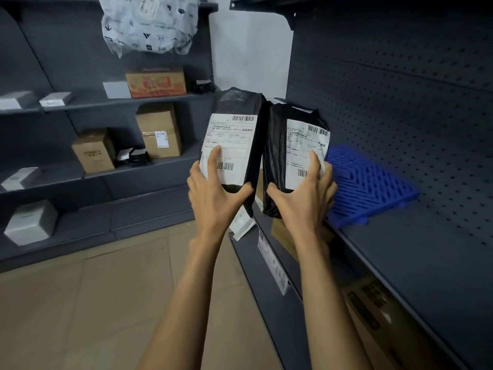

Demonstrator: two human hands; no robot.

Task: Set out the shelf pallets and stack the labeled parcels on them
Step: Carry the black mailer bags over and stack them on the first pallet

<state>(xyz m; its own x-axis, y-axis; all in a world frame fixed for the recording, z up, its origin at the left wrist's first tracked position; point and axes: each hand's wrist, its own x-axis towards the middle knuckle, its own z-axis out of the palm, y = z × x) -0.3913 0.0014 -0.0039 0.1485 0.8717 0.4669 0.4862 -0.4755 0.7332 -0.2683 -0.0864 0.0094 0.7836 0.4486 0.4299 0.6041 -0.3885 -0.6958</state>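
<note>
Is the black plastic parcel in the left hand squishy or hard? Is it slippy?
Probably fairly firm: the black plastic-wrapped parcel with the white label stands upright from the left hand without drooping. Likely light, since one hand holds its bottom end. Its glossy wrap may be slippery.

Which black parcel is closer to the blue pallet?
The right parcel, held by the right hand; the blue pallet lies just behind it, away from the left parcel.

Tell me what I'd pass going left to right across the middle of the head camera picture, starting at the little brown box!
Small brown cardboard box → taller brown cardboard box → left black parcel, gripped by the left hand → right black parcel, gripped by the right hand → blue pallet on the shelf.
</note>
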